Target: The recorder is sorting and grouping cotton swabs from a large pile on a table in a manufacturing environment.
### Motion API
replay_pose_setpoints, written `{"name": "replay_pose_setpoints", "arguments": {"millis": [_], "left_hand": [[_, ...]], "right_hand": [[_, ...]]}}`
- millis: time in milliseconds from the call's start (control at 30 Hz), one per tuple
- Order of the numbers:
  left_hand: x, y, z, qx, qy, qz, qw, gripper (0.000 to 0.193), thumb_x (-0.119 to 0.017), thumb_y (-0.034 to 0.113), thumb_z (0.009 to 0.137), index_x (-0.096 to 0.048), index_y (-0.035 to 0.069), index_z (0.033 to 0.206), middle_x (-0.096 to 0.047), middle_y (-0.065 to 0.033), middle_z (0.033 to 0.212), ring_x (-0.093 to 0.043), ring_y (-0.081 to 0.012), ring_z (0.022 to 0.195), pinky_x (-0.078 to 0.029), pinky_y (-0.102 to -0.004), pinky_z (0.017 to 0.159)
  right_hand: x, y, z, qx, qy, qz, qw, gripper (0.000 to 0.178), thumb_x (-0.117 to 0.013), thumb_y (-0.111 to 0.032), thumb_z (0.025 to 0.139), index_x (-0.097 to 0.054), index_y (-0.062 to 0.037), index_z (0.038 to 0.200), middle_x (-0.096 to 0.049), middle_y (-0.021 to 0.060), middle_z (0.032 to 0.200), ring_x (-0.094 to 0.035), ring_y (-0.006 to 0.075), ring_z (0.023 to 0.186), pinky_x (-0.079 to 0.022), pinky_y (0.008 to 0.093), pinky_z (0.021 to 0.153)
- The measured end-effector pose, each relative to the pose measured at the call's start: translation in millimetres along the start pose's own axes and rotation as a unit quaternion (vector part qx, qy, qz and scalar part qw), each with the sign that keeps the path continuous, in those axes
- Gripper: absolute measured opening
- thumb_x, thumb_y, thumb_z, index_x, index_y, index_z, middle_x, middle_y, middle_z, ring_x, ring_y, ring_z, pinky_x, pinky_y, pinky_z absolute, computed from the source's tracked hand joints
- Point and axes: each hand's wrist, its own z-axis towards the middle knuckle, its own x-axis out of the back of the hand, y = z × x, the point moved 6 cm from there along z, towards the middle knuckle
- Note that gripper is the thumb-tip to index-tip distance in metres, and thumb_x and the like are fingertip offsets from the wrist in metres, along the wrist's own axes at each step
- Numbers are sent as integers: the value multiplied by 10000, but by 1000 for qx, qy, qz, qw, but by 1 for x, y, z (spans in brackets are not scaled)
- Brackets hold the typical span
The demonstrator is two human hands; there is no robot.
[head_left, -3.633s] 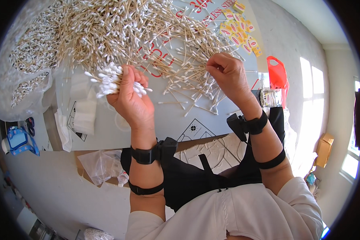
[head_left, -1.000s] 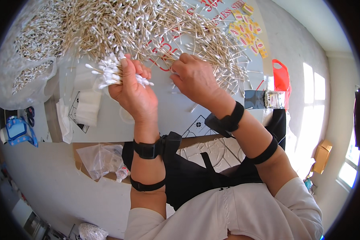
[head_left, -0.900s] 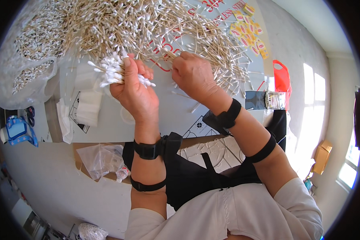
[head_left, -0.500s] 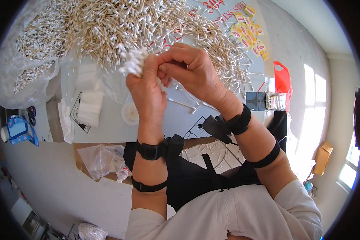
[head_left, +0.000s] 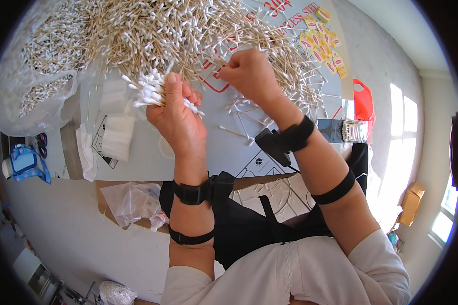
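Observation:
A bundle of cotton swabs (head_left: 150,87) is gripped in my left hand (head_left: 180,119), my thumb pressed along it. White tips stick out on both sides of the fist. To its right, my right hand (head_left: 250,75) is held with curled fingers over the near edge of a large heap of wooden-stemmed cotton swabs (head_left: 152,35). Its fingertips face away, so whatever they pinch is hidden. Several loose swabs (head_left: 239,133) lie on the table below that hand.
Yellow-and-white packets (head_left: 320,46) lie at the far right, near a clear box of swabs (head_left: 353,130) and a red bag (head_left: 362,104). White folded pads (head_left: 117,138) and a plastic bag of swabs (head_left: 46,101) are at left. Scissors (head_left: 42,145) rest by a blue-strapped item (head_left: 25,163).
My hands have come apart. The left has shifted slightly left with the swab bundle, and the right has moved right, away from it, over the heap's edge.

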Motion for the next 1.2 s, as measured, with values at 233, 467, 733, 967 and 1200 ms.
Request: {"name": "replay_pose_setpoints", "arguments": {"millis": [233,467,733,967,1200], "left_hand": [[-5,-11,0,34,-36,36,998,197,-596,144,889,-544,11,753,-503,-21,597,-441,-100,505,-355,-248,469],[-13,-3,-4,-2,-95,22,995,227,-601,161,893,-506,23,739,-455,-13,634,-411,-106,560,-350,-264,501],[0,19,-5,-105,4,17,994,259,-612,177,886,-496,33,703,-445,-8,642,-396,-108,579,-333,-279,517],[11,27,-2,-126,27,11,992,249,-607,179,889,-510,24,720,-464,-14,644,-401,-106,576,-339,-275,527],[17,34,2,-131,47,13,990,234,-583,176,902,-498,23,747,-436,-14,657,-382,-119,600,-334,-277,547]], "right_hand": [[22,-25,-13,28,-105,272,956,126,-617,-115,784,-612,-17,705,-546,-23,617,-452,33,535,-338,208,455],[32,-6,-21,19,-64,321,945,108,-643,-88,735,-649,17,760,-600,57,593,-536,82,549,-441,243,529],[33,22,-59,67,-25,15,997,205,-707,-199,702,-610,-20,724,-597,93,661,-587,233,610,-467,335,565],[24,7,-60,180,69,-150,970,177,-656,-179,717,-544,-42,722,-569,104,733,-599,303,700,-492,401,600],[36,17,-40,141,85,-158,974,88,-607,-108,730,-553,-50,769,-561,95,750,-585,303,697,-475,399,591]]}}
